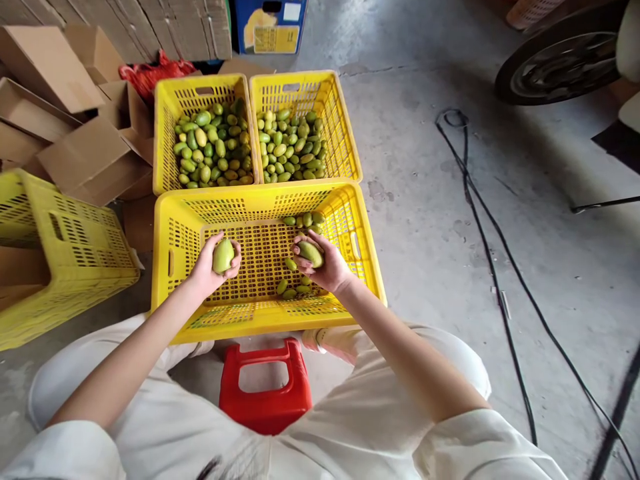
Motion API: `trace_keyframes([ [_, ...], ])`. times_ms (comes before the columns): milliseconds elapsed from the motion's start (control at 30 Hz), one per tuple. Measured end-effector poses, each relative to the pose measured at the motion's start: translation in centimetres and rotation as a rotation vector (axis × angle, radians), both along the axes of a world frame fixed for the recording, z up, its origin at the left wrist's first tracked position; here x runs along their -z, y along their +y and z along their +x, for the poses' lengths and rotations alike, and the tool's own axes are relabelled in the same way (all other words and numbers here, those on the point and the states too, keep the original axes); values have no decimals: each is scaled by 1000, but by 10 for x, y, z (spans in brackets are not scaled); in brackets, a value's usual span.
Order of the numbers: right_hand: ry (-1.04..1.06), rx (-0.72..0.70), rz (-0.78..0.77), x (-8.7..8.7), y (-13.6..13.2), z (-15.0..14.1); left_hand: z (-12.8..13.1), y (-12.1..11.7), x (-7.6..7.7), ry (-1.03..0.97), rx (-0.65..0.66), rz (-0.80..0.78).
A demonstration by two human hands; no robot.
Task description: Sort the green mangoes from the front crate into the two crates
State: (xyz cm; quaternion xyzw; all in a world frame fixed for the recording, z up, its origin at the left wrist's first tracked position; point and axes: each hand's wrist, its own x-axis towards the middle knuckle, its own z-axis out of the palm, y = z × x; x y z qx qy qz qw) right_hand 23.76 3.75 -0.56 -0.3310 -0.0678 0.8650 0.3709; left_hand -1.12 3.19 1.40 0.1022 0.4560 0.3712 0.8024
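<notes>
Yellow plastic, pierced with slots, forms the wide crate (pixel 215 321) in the middle of the frame, standing just before the knees, probably so both arms can reach over it easily. The hands are apart, each closed around one fruit. At centre left the left hand (pixel 207 268) cups a pale green oval fruit (pixel 223 256), fingers curled round its far side, likely to keep it from dropping; right of centre, the right hand (pixel 329 268) grips a darker green oval fruit (pixel 311 253) in its bent fingers. Under and around the right hand, smaller green oval fruits (pixel 289 293) lie on that side of the crate floor. Two yellow slotted plastic crates (pixel 341 127) at upper centre hold more green and yellowish fruit (pixel 220 148), set side by side against the wide crate's far edge, seemingly to stay within reach.
</notes>
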Motion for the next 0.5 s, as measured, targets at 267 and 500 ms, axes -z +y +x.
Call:
trace_keyframes([
  [267, 35, 117, -26, -7, 1, -2, 0, -5, -1, -47, -20, 110],
  [500, -37, 162, 16, -1, -1, -4, 1, -10, -7, -87, 98, 258],
])
